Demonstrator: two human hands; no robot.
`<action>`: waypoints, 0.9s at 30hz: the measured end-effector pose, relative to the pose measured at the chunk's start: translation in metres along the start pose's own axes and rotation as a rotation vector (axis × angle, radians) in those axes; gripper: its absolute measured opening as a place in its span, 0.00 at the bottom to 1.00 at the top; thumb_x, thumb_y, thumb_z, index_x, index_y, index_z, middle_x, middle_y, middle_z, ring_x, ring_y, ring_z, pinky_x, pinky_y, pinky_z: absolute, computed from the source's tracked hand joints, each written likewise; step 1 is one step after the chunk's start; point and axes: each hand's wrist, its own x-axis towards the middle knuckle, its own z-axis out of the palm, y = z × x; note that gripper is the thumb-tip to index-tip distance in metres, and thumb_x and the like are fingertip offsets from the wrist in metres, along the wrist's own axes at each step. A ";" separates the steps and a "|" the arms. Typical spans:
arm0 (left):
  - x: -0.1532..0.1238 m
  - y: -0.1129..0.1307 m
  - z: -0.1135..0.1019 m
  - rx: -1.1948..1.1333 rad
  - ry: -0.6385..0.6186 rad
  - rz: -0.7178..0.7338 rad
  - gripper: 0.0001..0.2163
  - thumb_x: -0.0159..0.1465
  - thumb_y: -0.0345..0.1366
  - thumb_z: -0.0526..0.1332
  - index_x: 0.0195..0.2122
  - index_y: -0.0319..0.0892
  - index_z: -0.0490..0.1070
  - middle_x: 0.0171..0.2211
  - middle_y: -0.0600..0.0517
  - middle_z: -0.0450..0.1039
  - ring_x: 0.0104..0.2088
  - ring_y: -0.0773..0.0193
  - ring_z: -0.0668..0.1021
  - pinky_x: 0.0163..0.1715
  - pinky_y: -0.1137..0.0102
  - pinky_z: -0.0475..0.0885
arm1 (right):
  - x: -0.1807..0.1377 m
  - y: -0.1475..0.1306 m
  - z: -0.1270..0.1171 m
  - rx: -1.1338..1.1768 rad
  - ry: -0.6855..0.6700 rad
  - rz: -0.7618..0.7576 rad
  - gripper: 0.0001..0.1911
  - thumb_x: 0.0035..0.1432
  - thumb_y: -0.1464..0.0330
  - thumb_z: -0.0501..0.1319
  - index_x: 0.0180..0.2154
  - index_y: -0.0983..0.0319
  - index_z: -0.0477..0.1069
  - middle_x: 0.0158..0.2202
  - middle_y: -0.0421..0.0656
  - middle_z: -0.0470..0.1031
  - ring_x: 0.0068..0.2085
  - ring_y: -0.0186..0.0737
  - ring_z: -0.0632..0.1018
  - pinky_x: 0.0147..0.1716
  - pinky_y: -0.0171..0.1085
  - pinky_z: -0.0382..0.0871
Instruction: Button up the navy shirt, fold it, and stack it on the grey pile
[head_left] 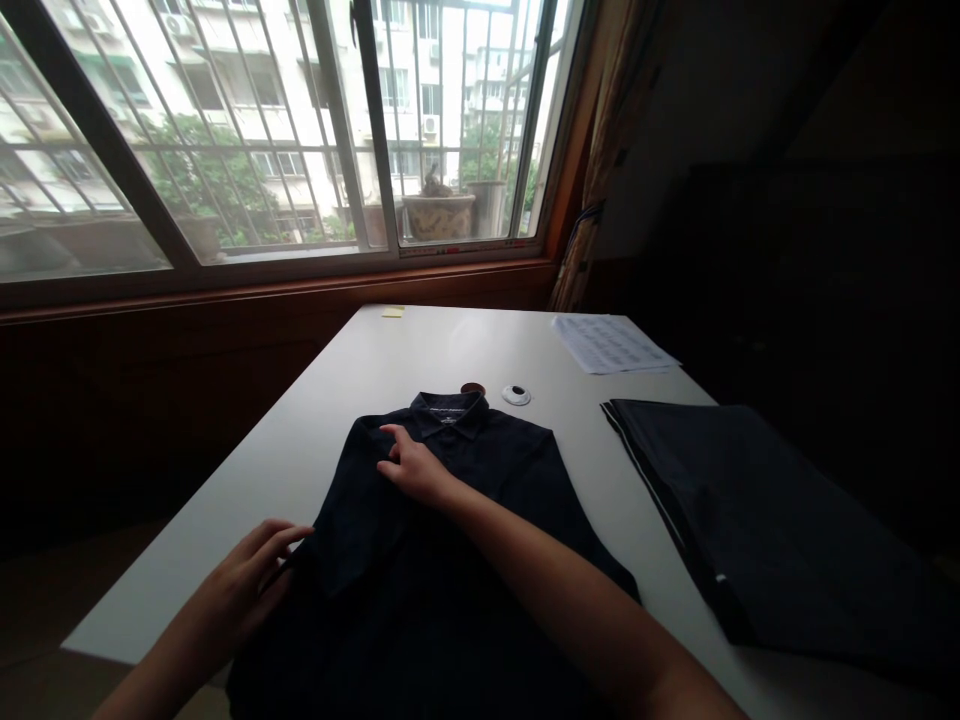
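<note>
A dark navy collared shirt [480,560] lies spread front side up on the white table, its collar [448,412] towards the window. At the shirt's left edge, my left hand [255,575] has its fingers and thumb closed on the dark cloth of the sleeve. My right hand [412,468] reaches across the shirt to its left shoulder, below and left of the collar. Its index finger and thumb are apart, with no cloth visibly gripped. My right forearm covers part of the shirt front.
Folded dark cloth [757,520] lies along the white table's [300,440] right side. Printed sheets [613,343] rest at the far right corner, a yellow note [393,312] at the far left. Beyond the collar are a white round object [516,396] and a brown one [472,387]. A barred window stands behind.
</note>
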 end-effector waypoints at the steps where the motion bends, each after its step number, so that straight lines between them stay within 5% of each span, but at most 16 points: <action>1: 0.000 -0.003 0.003 -0.006 -0.005 0.013 0.16 0.68 0.36 0.57 0.57 0.52 0.68 0.48 0.49 0.72 0.40 0.62 0.80 0.37 0.73 0.80 | 0.002 -0.001 0.000 -0.024 0.009 0.018 0.30 0.58 0.68 0.61 0.61 0.58 0.58 0.33 0.37 0.74 0.34 0.37 0.76 0.36 0.34 0.68; 5: -0.005 -0.019 0.010 -0.016 0.046 0.043 0.15 0.69 0.35 0.56 0.56 0.52 0.69 0.45 0.49 0.72 0.38 0.63 0.80 0.35 0.76 0.78 | 0.003 -0.002 -0.008 -0.117 0.009 0.067 0.27 0.58 0.71 0.58 0.60 0.59 0.60 0.31 0.37 0.75 0.33 0.39 0.77 0.36 0.35 0.68; 8: -0.012 -0.028 0.014 0.001 0.065 0.037 0.18 0.70 0.35 0.53 0.60 0.55 0.66 0.47 0.49 0.72 0.39 0.64 0.80 0.36 0.76 0.78 | 0.002 -0.006 -0.014 -0.194 0.016 0.029 0.28 0.56 0.73 0.61 0.59 0.58 0.63 0.38 0.42 0.76 0.40 0.43 0.76 0.41 0.38 0.69; 13: -0.014 -0.029 0.018 0.120 0.110 0.101 0.20 0.71 0.35 0.52 0.62 0.59 0.66 0.45 0.50 0.71 0.37 0.66 0.78 0.35 0.77 0.77 | 0.006 -0.021 -0.005 -0.509 0.173 -0.369 0.20 0.64 0.70 0.56 0.56 0.59 0.69 0.55 0.49 0.70 0.55 0.46 0.70 0.54 0.43 0.65; 17: -0.013 -0.026 0.017 0.203 0.137 0.161 0.21 0.69 0.33 0.54 0.61 0.58 0.68 0.42 0.49 0.71 0.36 0.64 0.77 0.35 0.75 0.77 | 0.014 -0.022 0.017 -0.630 0.007 -0.662 0.19 0.69 0.66 0.52 0.58 0.61 0.67 0.60 0.48 0.69 0.63 0.47 0.65 0.62 0.46 0.58; 27: -0.023 -0.011 0.012 0.103 0.178 0.097 0.20 0.68 0.33 0.53 0.59 0.57 0.71 0.39 0.49 0.71 0.38 0.62 0.75 0.38 0.72 0.75 | 0.046 -0.004 0.034 -0.650 -0.136 -0.343 0.28 0.70 0.55 0.48 0.66 0.59 0.57 0.71 0.44 0.52 0.70 0.49 0.53 0.68 0.56 0.44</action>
